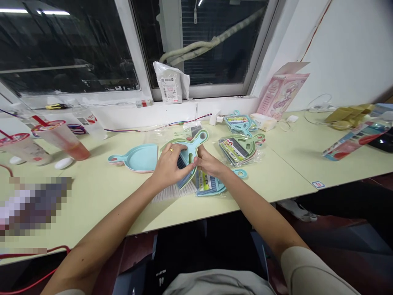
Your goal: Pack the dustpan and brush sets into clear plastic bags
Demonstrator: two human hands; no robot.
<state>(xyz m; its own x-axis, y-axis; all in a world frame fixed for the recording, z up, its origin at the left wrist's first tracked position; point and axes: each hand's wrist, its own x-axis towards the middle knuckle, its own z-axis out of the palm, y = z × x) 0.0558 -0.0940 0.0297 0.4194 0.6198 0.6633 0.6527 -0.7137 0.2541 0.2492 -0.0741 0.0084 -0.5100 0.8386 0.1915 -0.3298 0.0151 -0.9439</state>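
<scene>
Both hands are closed around a light-blue hand brush (194, 148) with dark bristles, above the table's middle. A green edge shows just under it. My left hand (173, 164) wraps over the bristle side, with a ring on one finger. My right hand (209, 162) grips the other side near the handle. Left of them lies a light-blue dustpan (143, 157), with a pink rim beneath it. Pale bristles (176, 192) spread on the table below my left hand. A bagged blue brush set (210, 183) lies by my right wrist.
Bagged brush and dustpan sets (236, 149) lie to the right, with another bagged blue set (241, 123) behind. Drink cups (63, 139) stand at left. A pink box (284, 92) stands by the wall, and a white package (172, 84) leans at the window.
</scene>
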